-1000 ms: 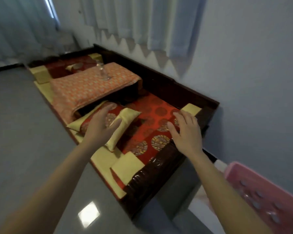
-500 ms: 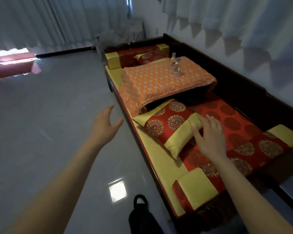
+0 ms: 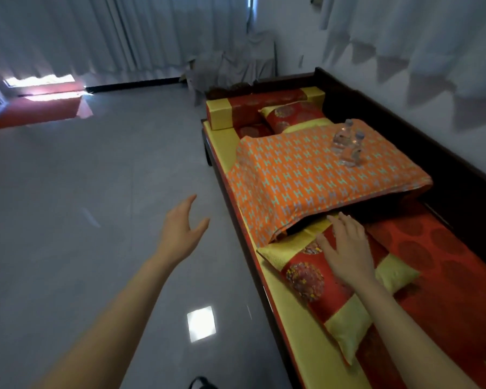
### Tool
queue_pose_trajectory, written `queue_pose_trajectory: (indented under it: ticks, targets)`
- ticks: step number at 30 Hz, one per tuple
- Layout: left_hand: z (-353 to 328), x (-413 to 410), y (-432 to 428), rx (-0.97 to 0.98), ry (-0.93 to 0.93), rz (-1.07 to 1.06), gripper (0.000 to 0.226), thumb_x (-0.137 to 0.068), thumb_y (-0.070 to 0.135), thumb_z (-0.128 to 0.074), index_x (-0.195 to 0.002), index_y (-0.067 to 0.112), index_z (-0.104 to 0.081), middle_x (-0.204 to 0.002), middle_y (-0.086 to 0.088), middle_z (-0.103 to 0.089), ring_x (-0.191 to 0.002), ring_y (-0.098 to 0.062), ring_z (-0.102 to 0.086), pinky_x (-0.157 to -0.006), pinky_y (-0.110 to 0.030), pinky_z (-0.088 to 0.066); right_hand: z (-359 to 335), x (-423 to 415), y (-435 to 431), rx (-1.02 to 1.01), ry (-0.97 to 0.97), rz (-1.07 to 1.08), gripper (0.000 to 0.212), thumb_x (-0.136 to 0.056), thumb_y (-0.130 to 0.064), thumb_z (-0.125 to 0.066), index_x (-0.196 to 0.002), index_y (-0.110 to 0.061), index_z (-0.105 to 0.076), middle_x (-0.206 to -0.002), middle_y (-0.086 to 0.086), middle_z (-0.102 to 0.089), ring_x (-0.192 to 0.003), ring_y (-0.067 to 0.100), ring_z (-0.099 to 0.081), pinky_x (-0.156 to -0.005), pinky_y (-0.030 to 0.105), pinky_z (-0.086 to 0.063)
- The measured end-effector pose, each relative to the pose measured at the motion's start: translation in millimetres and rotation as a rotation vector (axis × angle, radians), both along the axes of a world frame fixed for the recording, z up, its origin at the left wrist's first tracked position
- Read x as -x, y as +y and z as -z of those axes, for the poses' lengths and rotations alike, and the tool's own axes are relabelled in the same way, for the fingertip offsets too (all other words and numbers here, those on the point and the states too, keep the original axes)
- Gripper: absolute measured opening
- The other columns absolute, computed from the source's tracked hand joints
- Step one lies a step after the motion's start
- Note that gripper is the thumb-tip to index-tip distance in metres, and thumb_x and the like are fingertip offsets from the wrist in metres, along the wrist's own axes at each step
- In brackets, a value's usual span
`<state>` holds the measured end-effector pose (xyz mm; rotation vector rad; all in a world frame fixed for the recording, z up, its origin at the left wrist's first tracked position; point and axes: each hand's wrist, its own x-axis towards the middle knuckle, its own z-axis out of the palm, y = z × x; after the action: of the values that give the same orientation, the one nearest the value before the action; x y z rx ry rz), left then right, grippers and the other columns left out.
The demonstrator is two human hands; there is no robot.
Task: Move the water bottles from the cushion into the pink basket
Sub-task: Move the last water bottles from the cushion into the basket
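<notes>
Since a moment ago, both hands sit closer to the orange cushion, and the view has turned more along the wooden daybed. The left hand [image 3: 181, 235] hangs over the grey floor [image 3: 82, 220] beside the daybed [image 3: 458, 175]. Its fingers are spread apart and it holds nothing. The right hand [image 3: 344, 249] is over the red and yellow pillow [image 3: 314, 287], fingers spread too, with the fingertips close to the near edge of the orange cushion [image 3: 300, 175]. It holds nothing. I cannot tell if it touches the pillow.

2 clear water bottles [image 3: 347, 143] stand upright on top of the orange cushion, near its far right corner. They are just beside each other, and both have caps on. They are well apart from both hands.

Past the cushion, another red pillow [image 3: 292, 115] leans at the far end of the daybed. White curtains [image 3: 152, 32] hang along the walls. A bright square of light [image 3: 201, 324] shines on the floor between the 2 arms.
</notes>
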<state>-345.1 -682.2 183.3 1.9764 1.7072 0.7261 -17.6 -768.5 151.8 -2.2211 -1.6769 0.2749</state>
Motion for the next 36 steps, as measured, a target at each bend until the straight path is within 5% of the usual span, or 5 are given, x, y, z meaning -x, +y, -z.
queue_pose_trajectory:
  ticks: [7, 17, 30, 36]
  targets:
    - [-1.0, 5.7, 149.1, 0.009, 0.001, 0.057, 0.061, -0.090, 0.024, -0.061, -0.142, 0.005, -0.037, -0.146, -0.014, -0.043, -0.134, -0.029, -0.040, -0.108, -0.037, -0.030, -6.6, 21.3, 137.8, -0.025, -0.022, 0.015, 0.062, -0.096, -0.050, -0.044, -0.147, -0.016, -0.034, -0.156, 0.009, -0.028, -0.145, 0.027, -0.019, -0.117, 0.045, -0.022]
    - [5.2, -55.1, 351.6, 0.008, -0.015, 0.381, 0.062, -0.089, 0.029, -0.062, -0.143, 0.009, -0.038, -0.142, -0.011, -0.048, -0.126, -0.027, -0.048, -0.100, -0.032, -0.036, -0.6, 12.3, 257.2, -0.043, 0.008, 0.299, 0.063, -0.093, -0.044, -0.054, -0.145, -0.012, -0.039, -0.153, 0.014, -0.034, -0.142, 0.032, -0.026, -0.115, 0.046, -0.024]
    - [44.4, -218.1, 526.8, 0.052, 0.003, 0.769, 0.064, -0.087, 0.025, -0.066, -0.141, 0.006, -0.039, -0.140, -0.012, -0.049, -0.129, -0.027, -0.047, -0.105, -0.038, -0.037, 34.5, -86.4, 353.9, -0.070, 0.052, 0.661, 0.062, -0.086, -0.032, -0.068, -0.137, -0.004, -0.048, -0.144, 0.021, -0.044, -0.133, 0.041, -0.037, -0.109, 0.047, -0.030]
    - [54.4, -303.9, 601.3, 0.119, 0.010, 0.876, 0.068, -0.085, 0.030, -0.067, -0.142, 0.008, -0.038, -0.141, -0.013, -0.048, -0.129, -0.029, -0.046, -0.105, -0.041, -0.038, 51.6, -155.9, 420.7, -0.053, 0.188, 0.790, 0.082, -0.076, -0.033, -0.079, -0.141, 0.001, -0.041, -0.142, 0.023, -0.044, -0.133, 0.041, -0.039, -0.111, 0.051, -0.029]
